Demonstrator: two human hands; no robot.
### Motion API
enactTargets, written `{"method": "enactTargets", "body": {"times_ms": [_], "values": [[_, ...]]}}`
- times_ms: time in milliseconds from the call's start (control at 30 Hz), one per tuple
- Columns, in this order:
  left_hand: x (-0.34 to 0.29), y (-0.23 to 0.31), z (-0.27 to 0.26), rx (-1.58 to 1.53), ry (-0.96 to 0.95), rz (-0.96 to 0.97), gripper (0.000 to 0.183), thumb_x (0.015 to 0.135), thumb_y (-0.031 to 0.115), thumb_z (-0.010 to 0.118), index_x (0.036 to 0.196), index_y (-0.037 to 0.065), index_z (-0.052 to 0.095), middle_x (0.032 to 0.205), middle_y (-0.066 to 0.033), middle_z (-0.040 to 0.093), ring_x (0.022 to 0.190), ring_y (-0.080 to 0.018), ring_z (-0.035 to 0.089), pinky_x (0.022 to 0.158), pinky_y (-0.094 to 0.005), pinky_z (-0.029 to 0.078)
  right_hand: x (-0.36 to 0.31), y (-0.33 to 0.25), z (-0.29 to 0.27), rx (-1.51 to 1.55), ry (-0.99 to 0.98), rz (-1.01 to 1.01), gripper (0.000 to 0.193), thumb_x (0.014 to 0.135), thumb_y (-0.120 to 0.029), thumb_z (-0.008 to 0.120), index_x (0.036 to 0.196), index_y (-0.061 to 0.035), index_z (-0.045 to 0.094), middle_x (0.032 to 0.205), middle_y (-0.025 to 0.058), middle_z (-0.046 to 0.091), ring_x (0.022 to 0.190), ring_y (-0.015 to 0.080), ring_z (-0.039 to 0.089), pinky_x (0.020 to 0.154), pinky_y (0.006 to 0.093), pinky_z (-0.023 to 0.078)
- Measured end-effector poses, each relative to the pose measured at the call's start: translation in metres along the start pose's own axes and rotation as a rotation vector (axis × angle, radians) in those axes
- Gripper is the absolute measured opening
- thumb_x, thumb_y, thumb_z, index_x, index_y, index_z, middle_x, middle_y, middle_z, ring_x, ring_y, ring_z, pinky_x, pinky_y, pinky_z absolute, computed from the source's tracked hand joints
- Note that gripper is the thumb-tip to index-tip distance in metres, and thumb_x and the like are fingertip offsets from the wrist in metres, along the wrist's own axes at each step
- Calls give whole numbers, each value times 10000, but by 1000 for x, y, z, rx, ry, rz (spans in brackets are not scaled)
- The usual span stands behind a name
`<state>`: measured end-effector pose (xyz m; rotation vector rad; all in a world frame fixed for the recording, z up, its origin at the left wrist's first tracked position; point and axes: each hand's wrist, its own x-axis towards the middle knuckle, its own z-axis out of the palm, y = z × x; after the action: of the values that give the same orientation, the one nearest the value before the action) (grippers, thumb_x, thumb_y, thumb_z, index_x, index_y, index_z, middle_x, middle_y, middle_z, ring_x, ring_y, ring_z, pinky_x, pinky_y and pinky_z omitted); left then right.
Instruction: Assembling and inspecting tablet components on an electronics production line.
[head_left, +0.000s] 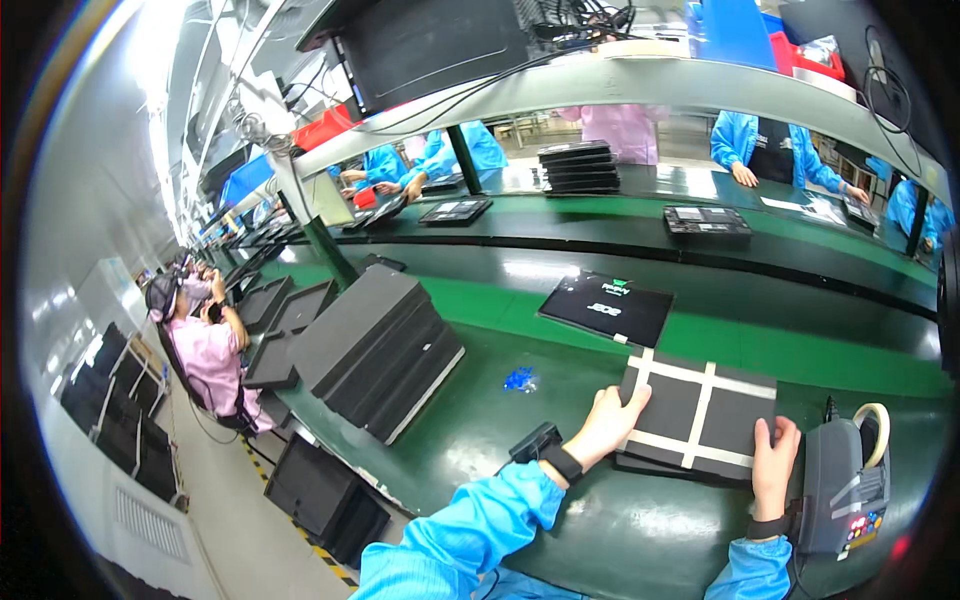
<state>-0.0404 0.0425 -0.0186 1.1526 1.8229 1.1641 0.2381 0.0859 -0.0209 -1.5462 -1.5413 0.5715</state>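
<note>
A flat dark grey panel [675,395], crossed by strips of cream tape, lies in front of me. My left hand [610,428] grips its left edge, thumb on top. At the right edge, my right hand [775,460] is closed round the side with its fingers bent. A thin black layer shows beneath the panel's near edge; what it is I cannot tell. Just beyond the panel rests a tablet [608,308] with its dark screen up and lit. The grey tape dispenser [845,490], with a roll of tape on it, stands right of my right hand.
A tall stack of black trays [375,345] stands at the left. Small blue pieces [519,380] lie on the green bench. Behind run a conveyor with devices [705,220] and a stack of black units [578,168]. Co-workers sit across and at left; an overhead shelf [620,75] spans above.
</note>
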Motion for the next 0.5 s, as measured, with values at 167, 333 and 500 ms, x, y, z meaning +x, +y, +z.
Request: {"method": "enactTargets", "body": {"times_ms": [167, 333, 500], "values": [[-70, 22, -31, -23, 279, 334, 693, 901, 305, 602, 1337, -82, 227, 1272, -234, 395, 1214, -291, 388, 1019, -375, 332, -14, -22, -10, 785, -108, -168, 457, 878, -174, 567, 1268, -16, 389, 1199, 68, 425, 1141, 170, 394, 1008, 317, 289], [-97, -6, -50, -360, 97, 306, 775, 859, 219, 651, 1407, -27, 162, 1385, -193, 317, 1291, -277, 332, 1082, -380, 266, -35, -41, 10, 671, -326, -247, 756, 833, -183, 613, 1433, 26, 203, 1418, 152, 333, 1322, 233, 293, 1107, 321, 182], [-84, -20, -40, -359, 119, 261, 632, 855, 216, 659, 1336, -1, 312, 1258, -156, 468, 1191, -239, 434, 1021, -363, 342, -35, -36, 19, 847, -390, -159, 794, 823, -171, 608, 1434, 72, 163, 1440, 159, 313, 1321, 226, 293, 1100, 318, 197]]}}
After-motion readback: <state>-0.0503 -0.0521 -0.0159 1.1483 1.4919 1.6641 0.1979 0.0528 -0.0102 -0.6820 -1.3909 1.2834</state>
